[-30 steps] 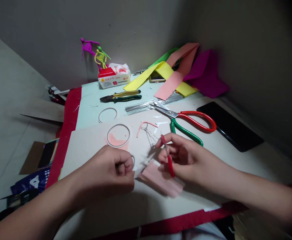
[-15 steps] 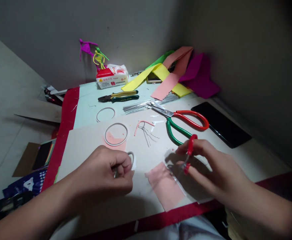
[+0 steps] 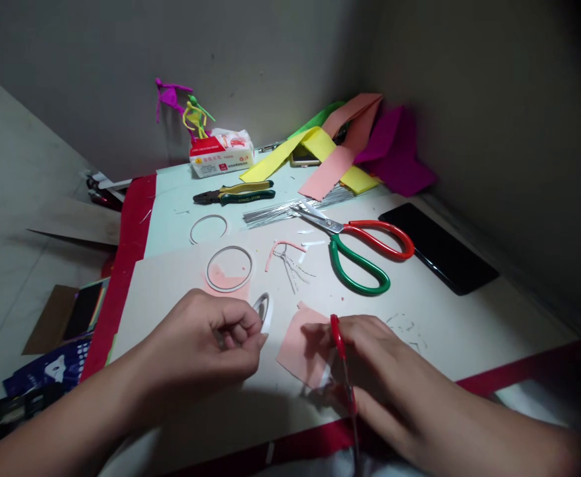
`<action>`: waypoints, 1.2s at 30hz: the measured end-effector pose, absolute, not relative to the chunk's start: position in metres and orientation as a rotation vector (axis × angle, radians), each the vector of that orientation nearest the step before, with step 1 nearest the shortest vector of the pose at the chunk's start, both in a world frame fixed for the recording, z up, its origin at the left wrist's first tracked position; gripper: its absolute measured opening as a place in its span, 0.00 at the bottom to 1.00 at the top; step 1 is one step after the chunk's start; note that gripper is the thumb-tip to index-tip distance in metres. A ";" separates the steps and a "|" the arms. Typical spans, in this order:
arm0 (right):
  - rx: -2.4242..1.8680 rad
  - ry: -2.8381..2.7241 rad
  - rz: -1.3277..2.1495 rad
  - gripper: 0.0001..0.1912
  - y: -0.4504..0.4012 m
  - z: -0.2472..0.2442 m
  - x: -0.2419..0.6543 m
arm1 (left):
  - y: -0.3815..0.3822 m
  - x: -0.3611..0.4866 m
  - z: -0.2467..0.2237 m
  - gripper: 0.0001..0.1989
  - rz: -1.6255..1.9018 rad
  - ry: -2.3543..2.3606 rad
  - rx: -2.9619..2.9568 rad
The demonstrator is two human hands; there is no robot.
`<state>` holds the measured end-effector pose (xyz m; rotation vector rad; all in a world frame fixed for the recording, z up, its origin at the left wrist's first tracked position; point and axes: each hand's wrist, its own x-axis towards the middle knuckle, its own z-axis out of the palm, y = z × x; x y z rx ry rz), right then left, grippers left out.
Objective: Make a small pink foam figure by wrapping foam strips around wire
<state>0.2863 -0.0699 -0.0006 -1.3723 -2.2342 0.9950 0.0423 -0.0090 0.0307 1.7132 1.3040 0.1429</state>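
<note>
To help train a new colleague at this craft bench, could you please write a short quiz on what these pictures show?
1. What does the right hand hold?
2. True or false: the large scissors have one red handle and one green handle.
3. Which lies closer to the left hand: the pliers or the large ring?

Key:
1. Small red-handled scissors
2. True
3. The large ring
</note>
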 end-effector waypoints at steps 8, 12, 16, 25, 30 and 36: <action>-0.924 -2.568 0.705 0.10 -0.063 -0.018 0.296 | -0.007 0.039 0.027 0.10 0.170 1.280 1.757; -1.139 -2.428 0.584 0.08 -0.073 -0.022 0.282 | -0.006 0.041 0.028 0.10 0.196 1.292 1.792; -1.268 -2.375 0.541 0.04 -0.072 -0.017 0.281 | -0.007 0.041 0.029 0.09 0.250 1.287 1.847; -1.625 -2.639 0.418 0.09 -0.067 -0.018 0.299 | -0.004 0.042 0.025 0.08 0.302 1.267 1.929; -1.521 -2.588 0.433 0.07 -0.062 -0.015 0.289 | -0.005 0.042 0.025 0.08 0.353 1.271 1.971; -1.352 -2.572 0.267 0.11 -0.064 -0.017 0.281 | -0.004 0.043 0.027 0.08 0.366 1.276 1.996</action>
